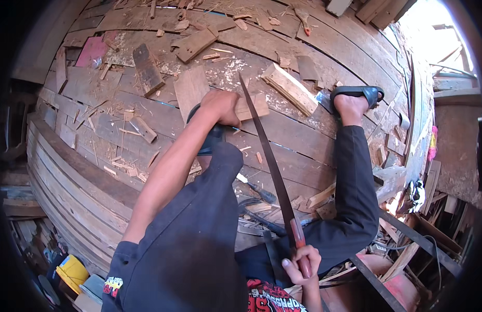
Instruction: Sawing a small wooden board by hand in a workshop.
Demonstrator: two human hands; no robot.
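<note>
My right hand [302, 265], low in the view, is closed round the reddish handle of a long, narrow machete [275, 171]. Its dark blade slants up and away to a pointed tip, just right of my left hand. Reaching forward, my left hand [220, 106] grips the left end of a small wooden block [253, 107], low over the plank floor beside my left foot. The fingers on its far side are partly hidden. A flat board [192, 89] lies just beyond that hand, and a thicker pale block [289, 89] lies farther right.
Wood chips and offcuts litter the plank floor [298, 140]. Stacked long boards [79, 171] line the left side. A paintbrush [303, 21] lies at the far side; a chisel-like tool [257, 188] sits between my legs. Metal bars [423, 244] and scrap wood crowd the lower right.
</note>
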